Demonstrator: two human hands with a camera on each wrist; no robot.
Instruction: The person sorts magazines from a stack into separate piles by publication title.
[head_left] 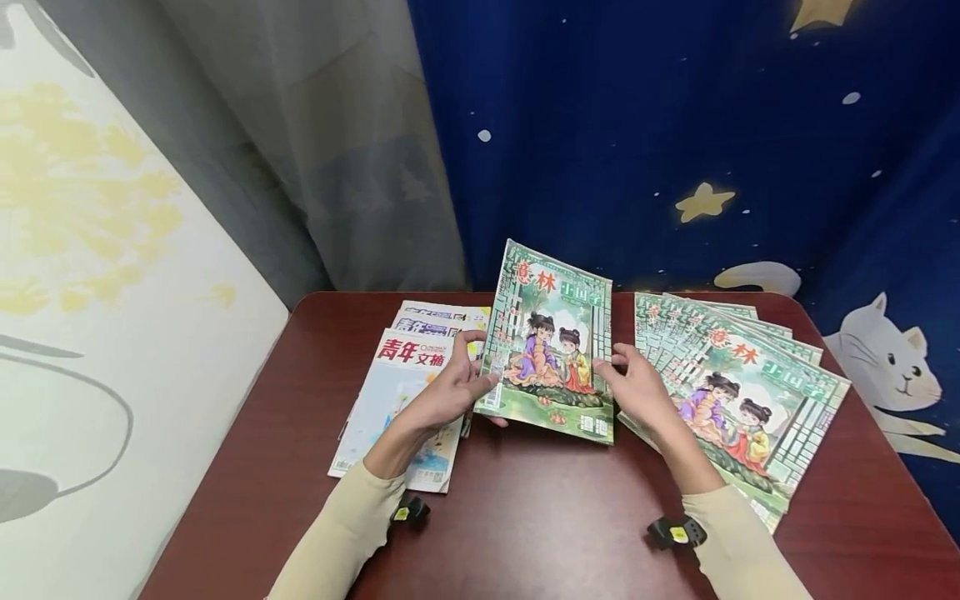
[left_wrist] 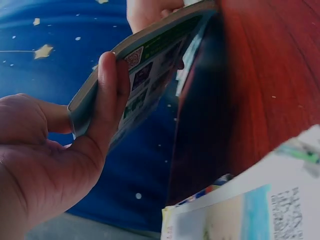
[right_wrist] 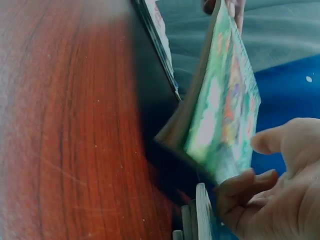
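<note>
A magazine (head_left: 555, 333) with a green cover and two cartoon figures is raised above the table, its top tilted up. My left hand (head_left: 448, 390) grips its left edge, thumb on the cover. In the left wrist view, fingers (left_wrist: 106, 82) lie against the printed back. My right hand (head_left: 639, 390) holds the right edge, thumb in front; the right wrist view shows the other fingers (right_wrist: 245, 192) curled at that edge. Left of it, magazines with a white top cover (head_left: 397, 392) lie overlapped. Several matching green magazines (head_left: 738, 417) lie fanned on the right, partly behind my right forearm.
The dark red table (head_left: 547, 525) reaches back to a blue curtain (head_left: 600, 150) with stars and a grey curtain (head_left: 345, 167). A white patterned surface (head_left: 112, 317) borders the table's left side. Black wrist devices (head_left: 675, 532) sit at both sleeves.
</note>
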